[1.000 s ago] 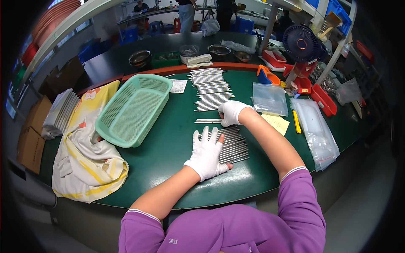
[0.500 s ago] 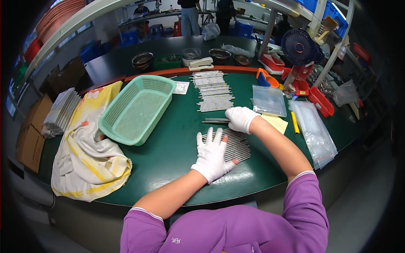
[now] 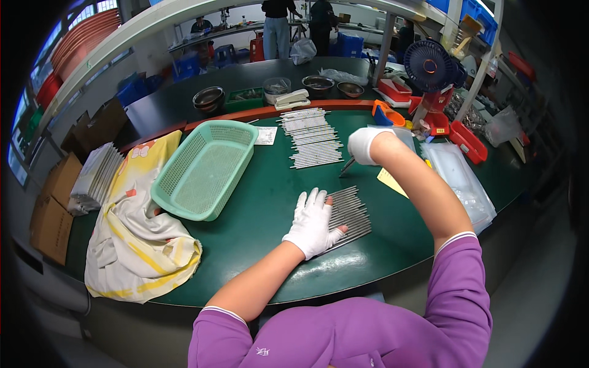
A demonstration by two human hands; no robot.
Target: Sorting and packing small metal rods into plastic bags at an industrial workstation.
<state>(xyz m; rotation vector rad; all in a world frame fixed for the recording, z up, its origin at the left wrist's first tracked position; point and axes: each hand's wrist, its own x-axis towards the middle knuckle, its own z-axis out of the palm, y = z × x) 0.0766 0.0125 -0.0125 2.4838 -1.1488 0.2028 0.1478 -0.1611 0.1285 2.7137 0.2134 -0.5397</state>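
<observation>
My left hand (image 3: 310, 224), in a white glove with bare tips at thumb and one finger, lies flat with fingers stretched over the left part of a row of thin metal rods (image 3: 351, 214) near the table's front. Up and to the right, my gloved right hand (image 3: 363, 146) is closed on a few metal rods (image 3: 347, 166). Their ends stick out below it, tilted down to the left; its fingers are mostly hidden behind the hand. Beyond both hands lies a larger batch of similar rods (image 3: 313, 140), side by side in a column.
Left of the rods stands a green plastic basket (image 3: 164, 178), beside a yellow-and-white cloth (image 3: 144, 257). Clear plastic bags (image 3: 460, 178) and a yellow paper slip (image 3: 390, 181) lie at right. A stapler (image 3: 292, 99), metal bowls (image 3: 318, 84) and a fan (image 3: 429, 64) stand farther back.
My right hand has moved up and right with the rods, lifting and tilting them off the table. My left hand stays on the near row. The whole view has shifted slightly.
</observation>
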